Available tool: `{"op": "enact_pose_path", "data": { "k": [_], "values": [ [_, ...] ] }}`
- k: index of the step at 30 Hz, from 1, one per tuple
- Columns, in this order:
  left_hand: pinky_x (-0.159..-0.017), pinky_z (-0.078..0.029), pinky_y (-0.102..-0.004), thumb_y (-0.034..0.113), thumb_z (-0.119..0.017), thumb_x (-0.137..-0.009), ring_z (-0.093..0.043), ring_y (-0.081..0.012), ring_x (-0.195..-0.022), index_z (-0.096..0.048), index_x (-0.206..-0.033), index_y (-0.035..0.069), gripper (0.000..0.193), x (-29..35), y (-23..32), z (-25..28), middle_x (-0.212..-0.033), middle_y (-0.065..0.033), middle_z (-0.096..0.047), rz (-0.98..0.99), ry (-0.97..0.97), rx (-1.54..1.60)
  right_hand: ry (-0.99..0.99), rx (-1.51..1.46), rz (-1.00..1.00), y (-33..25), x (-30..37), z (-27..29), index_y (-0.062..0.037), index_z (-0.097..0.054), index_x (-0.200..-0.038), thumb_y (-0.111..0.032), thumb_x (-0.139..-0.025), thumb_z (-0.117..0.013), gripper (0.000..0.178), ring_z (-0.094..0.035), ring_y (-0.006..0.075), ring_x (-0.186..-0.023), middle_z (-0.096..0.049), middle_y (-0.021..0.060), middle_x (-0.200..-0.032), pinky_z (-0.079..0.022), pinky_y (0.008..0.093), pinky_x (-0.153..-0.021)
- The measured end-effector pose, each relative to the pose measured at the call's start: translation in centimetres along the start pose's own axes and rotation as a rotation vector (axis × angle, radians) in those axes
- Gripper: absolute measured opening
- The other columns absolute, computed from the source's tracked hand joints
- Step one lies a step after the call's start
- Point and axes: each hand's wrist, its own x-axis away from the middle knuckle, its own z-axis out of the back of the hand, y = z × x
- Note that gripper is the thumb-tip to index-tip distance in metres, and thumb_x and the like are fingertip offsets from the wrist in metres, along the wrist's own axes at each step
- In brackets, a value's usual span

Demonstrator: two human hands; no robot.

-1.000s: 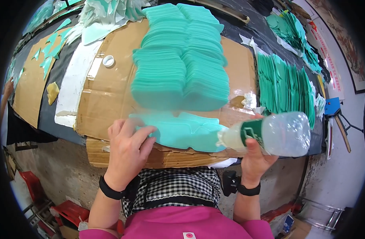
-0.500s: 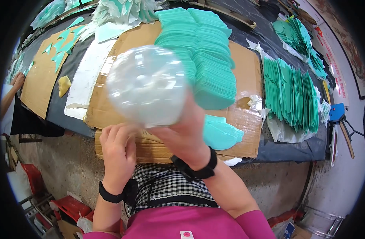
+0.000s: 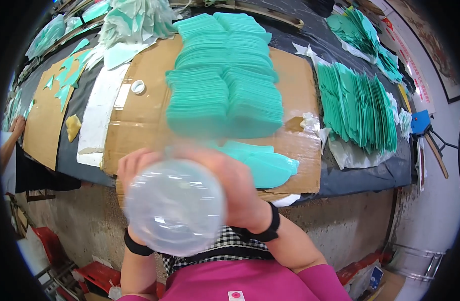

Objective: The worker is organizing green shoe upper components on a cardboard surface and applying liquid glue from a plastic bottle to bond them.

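My right hand (image 3: 235,188) grips a clear plastic bottle (image 3: 173,206), raised close to the camera so its round base fills the lower middle of the view. Behind the bottle, my left hand (image 3: 132,165) shows only by its knuckles; I cannot tell what it holds. Both wrists wear black bands. Just beyond my hands, flat teal insole-shaped pieces (image 3: 262,163) lie on a cardboard sheet (image 3: 139,120) at the table's near edge. Tall stacks of teal pieces (image 3: 225,85) stand behind them.
A white bottle cap (image 3: 138,87) rests on the cardboard at left. More teal pieces (image 3: 357,108) are fanned out at right over white sheets. Another person's arm (image 3: 12,138) reaches in at far left. A yellow scrap (image 3: 72,125) lies on the dark table cover.
My right hand has swung the bottle from the right side up toward my face and then down a little; its base now points at the camera. My left hand stays at the table edge.
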Motion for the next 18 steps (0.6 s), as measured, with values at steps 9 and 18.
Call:
{"op": "enact_pose_path", "data": {
  "k": [9,18],
  "values": [
    [-0.091,-0.038,-0.0429,-0.006,-0.06,-0.079,-0.052,-0.0308,-0.102,-0.074,-0.094,0.013,0.028,-1.9,1.4,-3.4,-0.108,-0.0048,-0.064,-0.101,-0.191,-0.191,0.667,0.054,-0.36,0.2,9.9,11.7,0.0025,-0.037,-0.147,-0.025,-0.076,-0.091,0.094,-0.059,0.0235,-0.115,-0.06,0.014,-0.13,-0.048,0.0384,-0.101],
    [-0.091,-0.039,-0.0409,-0.005,-0.06,-0.084,-0.053,-0.0294,-0.101,-0.075,-0.095,0.014,0.027,-1.2,0.0,-3.0,-0.106,-0.0021,-0.066,-0.065,-0.227,-0.109,0.36,-0.126,-0.498,-3.4,6.2,5.6,-0.0032,-0.059,-0.133,-0.021,-0.079,-0.087,0.064,-0.062,0.0202,-0.113,-0.065,0.0111,-0.122,-0.05,0.0366,-0.098]
  ]
}}
